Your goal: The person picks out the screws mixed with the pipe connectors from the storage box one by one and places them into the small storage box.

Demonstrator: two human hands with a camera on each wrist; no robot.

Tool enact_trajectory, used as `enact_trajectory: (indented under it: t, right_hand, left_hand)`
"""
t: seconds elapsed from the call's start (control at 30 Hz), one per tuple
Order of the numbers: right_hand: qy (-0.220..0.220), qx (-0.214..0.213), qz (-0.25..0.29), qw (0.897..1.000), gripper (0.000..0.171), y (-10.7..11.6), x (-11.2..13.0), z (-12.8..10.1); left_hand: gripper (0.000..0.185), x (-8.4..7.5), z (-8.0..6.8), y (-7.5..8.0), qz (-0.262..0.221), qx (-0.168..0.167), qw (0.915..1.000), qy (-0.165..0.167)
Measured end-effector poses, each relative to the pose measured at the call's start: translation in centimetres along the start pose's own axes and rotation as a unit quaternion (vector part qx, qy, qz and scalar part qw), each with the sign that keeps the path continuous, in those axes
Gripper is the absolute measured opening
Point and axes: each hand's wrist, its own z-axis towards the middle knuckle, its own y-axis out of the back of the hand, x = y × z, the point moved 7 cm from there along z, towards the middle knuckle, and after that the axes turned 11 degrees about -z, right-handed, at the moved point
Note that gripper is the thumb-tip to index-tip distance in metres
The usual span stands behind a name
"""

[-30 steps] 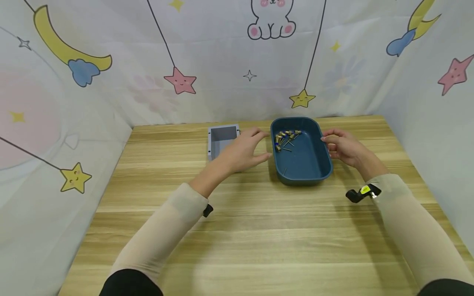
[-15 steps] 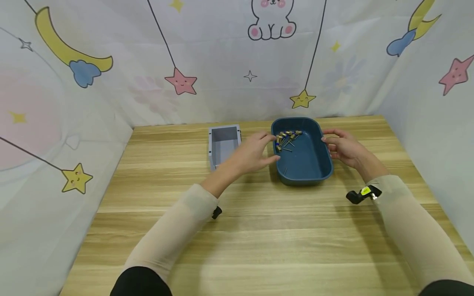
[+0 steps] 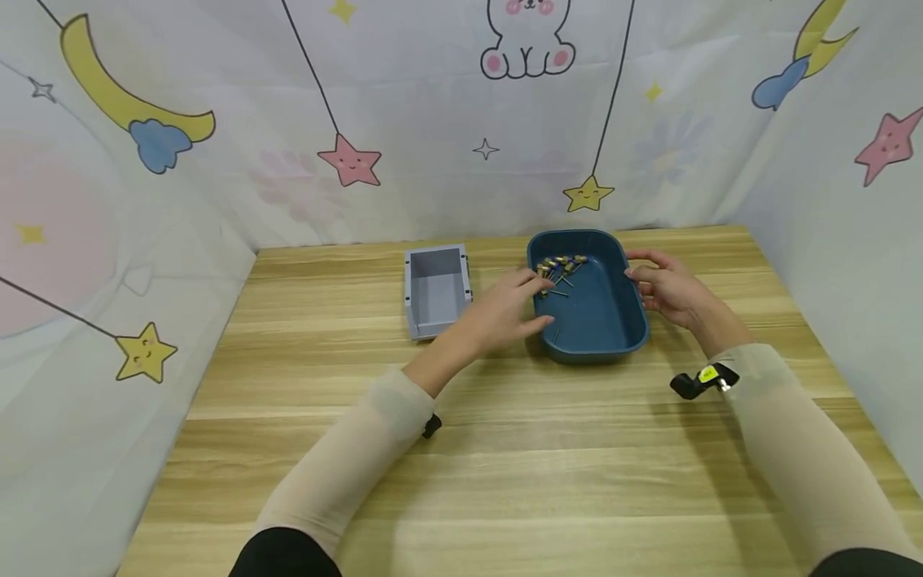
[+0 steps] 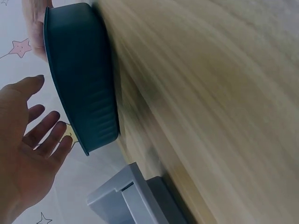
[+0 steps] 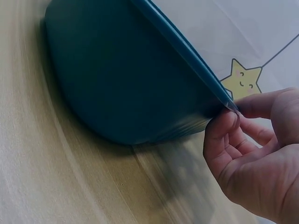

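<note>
Head view: my right hand [image 3: 671, 290] pinches the blue tray's [image 3: 609, 346] rim, left hand [image 3: 513, 311], fingers spread, reaches for the brass-tipped pins [image 3: 557, 269]; next, a fine pinch.

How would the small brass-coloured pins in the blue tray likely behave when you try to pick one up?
The pins look tiny and thin, so probably light and fiddly to pinch. Lying in a loose heap, they may snag on one another. The blue tray looks smooth inside, so a nudged pin would likely slide or roll.
</note>
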Motion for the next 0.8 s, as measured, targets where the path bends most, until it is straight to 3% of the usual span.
enact_trajectory:
  t: [0.23,0.53,0.8]
  right_hand:
    - [0.015,-0.011,-0.010,1.000,0.049,-0.02,0.10,-0.08]
    - [0.025,0.006,0.032,0.999,0.047,-0.21,-0.17,-0.19]
    - [0.023,0.012,0.036,0.999,0.049,-0.22,-0.18,-0.32]
  left_hand:
    - [0.055,0.09,-0.20,-0.69,-0.001,0.000,0.9999,0.010]
    - [0.059,0.09,-0.16,-0.81,0.027,0.007,0.9992,0.027]
    - [0.057,0.35,-0.27,-0.74,0.033,-0.008,0.9994,0.010]
